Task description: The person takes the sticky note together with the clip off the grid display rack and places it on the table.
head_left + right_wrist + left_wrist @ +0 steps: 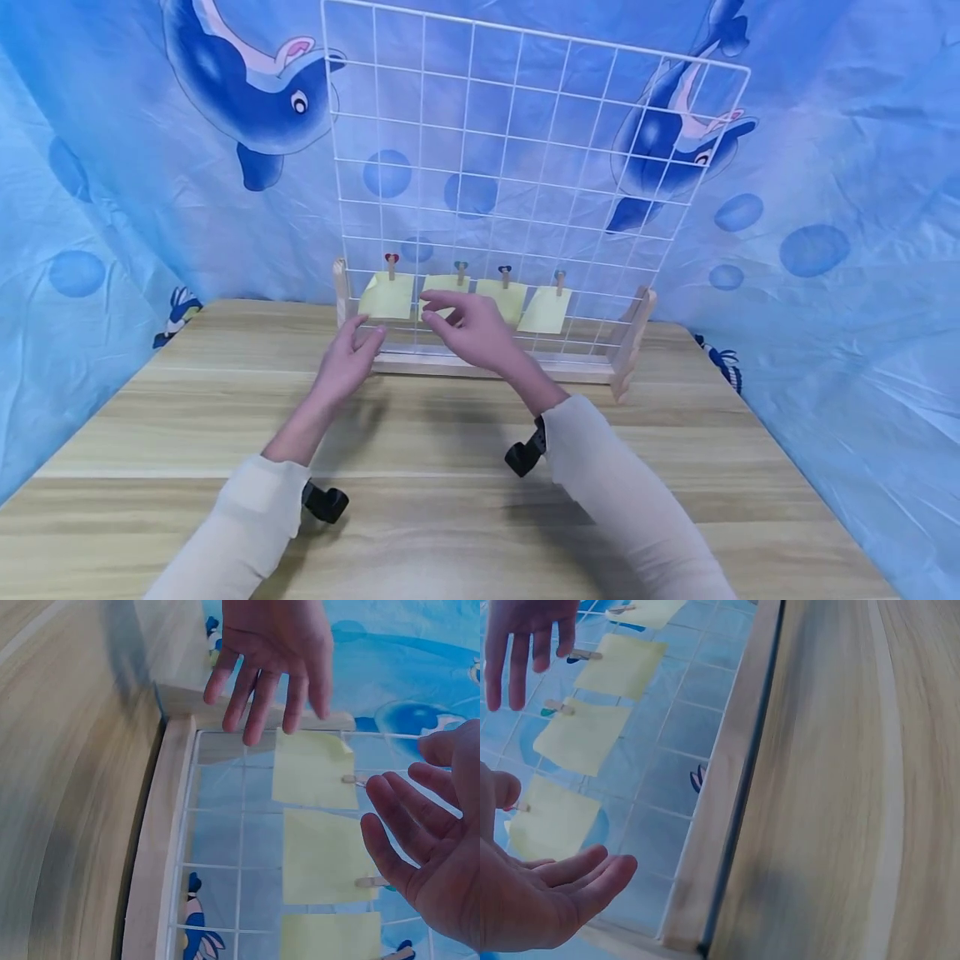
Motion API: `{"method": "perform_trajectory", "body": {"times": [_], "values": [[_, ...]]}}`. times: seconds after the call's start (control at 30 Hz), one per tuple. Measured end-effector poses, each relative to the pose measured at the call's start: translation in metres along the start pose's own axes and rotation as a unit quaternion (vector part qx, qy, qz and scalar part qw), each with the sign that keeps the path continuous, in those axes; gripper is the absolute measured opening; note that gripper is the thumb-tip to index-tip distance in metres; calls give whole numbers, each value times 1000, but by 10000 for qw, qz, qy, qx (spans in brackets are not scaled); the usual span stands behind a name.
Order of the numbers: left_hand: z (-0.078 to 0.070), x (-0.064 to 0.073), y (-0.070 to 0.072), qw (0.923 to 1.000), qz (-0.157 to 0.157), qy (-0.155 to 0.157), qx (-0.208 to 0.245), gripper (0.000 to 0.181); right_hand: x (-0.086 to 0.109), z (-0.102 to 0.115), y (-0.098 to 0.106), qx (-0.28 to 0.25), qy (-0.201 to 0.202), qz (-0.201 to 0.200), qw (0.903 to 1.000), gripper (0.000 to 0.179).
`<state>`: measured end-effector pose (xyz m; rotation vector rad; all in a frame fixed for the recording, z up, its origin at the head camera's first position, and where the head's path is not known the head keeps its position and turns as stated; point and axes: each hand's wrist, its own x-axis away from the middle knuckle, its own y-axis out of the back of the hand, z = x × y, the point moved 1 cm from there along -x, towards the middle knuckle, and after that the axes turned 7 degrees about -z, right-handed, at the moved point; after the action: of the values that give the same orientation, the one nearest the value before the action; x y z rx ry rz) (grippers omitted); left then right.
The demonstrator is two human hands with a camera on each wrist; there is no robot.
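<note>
My left hand [348, 358] is just below the leftmost yellow paper note [388, 296], its fingers loosely extended and holding nothing; whether a fingertip touches the paper I cannot tell. In front of the second note [330, 855] hovers my right hand [476, 329], fingers spread and nothing held, partly covering that note in the head view. Two further notes, the third [510, 298] and the fourth [547, 310], hang to the right. Small wooden clothespins with heart-shaped tops, such as the red-topped one [392, 267], pin the notes to a white wire grid [517, 179].
The grid stands upright in a wooden base [555, 367] with side supports, the right one [633, 342] wavy-edged. Beneath is a wood-grain table [435, 517]. A blue curtain [847, 350] printed with dolphins surrounds its back and sides.
</note>
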<state>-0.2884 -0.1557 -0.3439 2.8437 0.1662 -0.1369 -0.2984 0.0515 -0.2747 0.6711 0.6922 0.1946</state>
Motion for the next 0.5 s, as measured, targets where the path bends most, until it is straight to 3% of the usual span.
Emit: {"method": "perform_trajectory", "body": {"times": [0.17, 0.33, 0.5], "values": [[1, -4, -8, 9939, 95, 482, 983, 70, -12, -6, -8, 53, -70, 68, 9999, 35], [1, -7, -12, 9846, 174, 665, 1608, 68, -23, -7, -12, -146, -336, 32, 9993, 35], [5, -11, -10, 9685, 348, 834, 2320, 69, -33, -4, -17, -406, -515, 110, 9978, 39]]}}
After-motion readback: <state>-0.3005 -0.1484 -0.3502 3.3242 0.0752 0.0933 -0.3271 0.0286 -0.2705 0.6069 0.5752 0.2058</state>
